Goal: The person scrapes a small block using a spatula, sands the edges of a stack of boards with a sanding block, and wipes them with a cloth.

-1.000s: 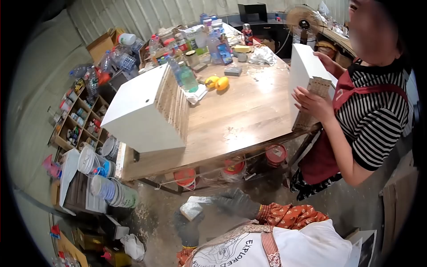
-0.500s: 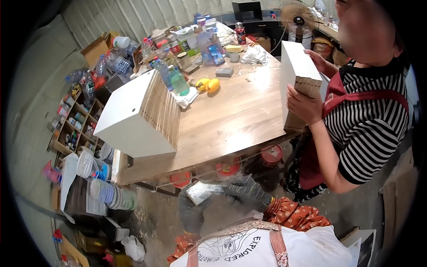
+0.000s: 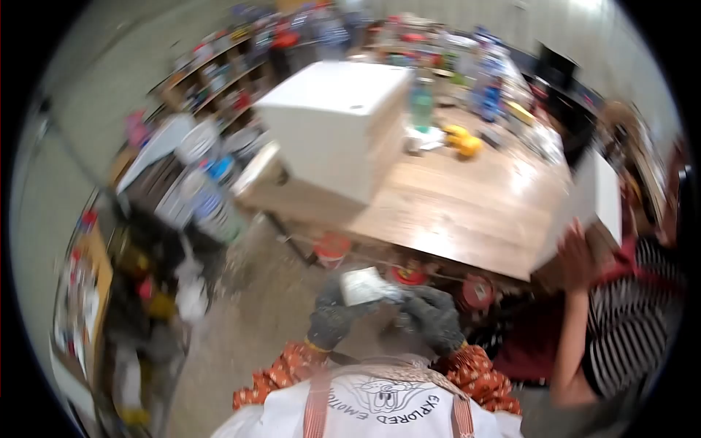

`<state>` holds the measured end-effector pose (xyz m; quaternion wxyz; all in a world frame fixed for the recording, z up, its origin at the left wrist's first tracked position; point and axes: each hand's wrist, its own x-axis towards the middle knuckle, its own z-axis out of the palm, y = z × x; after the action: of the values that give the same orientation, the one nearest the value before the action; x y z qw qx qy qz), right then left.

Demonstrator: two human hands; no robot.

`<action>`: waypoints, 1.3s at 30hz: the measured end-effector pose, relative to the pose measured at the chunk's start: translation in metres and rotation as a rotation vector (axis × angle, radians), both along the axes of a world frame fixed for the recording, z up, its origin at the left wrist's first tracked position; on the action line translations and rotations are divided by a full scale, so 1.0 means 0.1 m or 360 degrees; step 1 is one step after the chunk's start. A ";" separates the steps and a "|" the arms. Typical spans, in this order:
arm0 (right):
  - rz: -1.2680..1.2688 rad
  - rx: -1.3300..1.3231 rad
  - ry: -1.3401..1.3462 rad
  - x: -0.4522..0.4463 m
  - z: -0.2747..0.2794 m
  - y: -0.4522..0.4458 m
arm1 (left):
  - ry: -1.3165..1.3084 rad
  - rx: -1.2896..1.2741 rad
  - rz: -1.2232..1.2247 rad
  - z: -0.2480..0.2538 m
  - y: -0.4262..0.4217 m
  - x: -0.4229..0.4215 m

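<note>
My left hand (image 3: pixel 331 315), in a dark grey work glove, is closed around a small white and silvery packet (image 3: pixel 361 286) in front of my chest. The packet's right end looks crumpled and shiny. My right hand (image 3: pixel 431 315), gloved the same way, has its fingers closed at that crumpled end. Blur hides the exact finger positions and what the packet is. Both hands are just short of the table's near edge, below the wooden tabletop (image 3: pixel 445 212).
A stack of white boards (image 3: pixel 321 146) stands on the table's left. At right, a person in a striped shirt (image 3: pixel 628 321) has a hand on another white stack (image 3: pixel 602 193). Yellow fruit (image 3: pixel 467 144) and bottles sit farther back. Red buckets (image 3: pixel 332 248) stand under the table; plastic buckets (image 3: pixel 204 193) are at left.
My view has swung left, so the table and the person appear farther right. My hands still hold the packet together. The person's hand on the stack now looks more spread.
</note>
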<state>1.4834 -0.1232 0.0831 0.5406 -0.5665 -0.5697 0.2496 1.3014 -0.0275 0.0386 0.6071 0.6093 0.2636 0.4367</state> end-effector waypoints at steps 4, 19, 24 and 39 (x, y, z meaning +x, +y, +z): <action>-0.0082 -0.0203 0.0023 0.15 -0.43 -0.04 | -0.0223 -0.0334 0.0088 0.04 -0.03 -0.15; -0.0075 0.0179 -0.0439 -0.07 -0.24 0.19 | -0.0053 0.0192 0.0194 0.07 0.05 -0.18; -0.0073 0.0530 -0.1193 -0.29 -0.37 0.17 | -0.0102 0.0133 0.0220 0.03 0.05 -0.15; -0.0796 0.0265 -0.0478 -0.09 0.57 -0.62 | -0.0121 0.0018 0.0205 0.48 0.13 -0.61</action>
<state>1.4748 -0.1853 0.1402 0.5397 -0.6735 -0.5045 -0.0254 1.2402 -0.0143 0.0869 0.5838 0.5775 0.2765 0.4992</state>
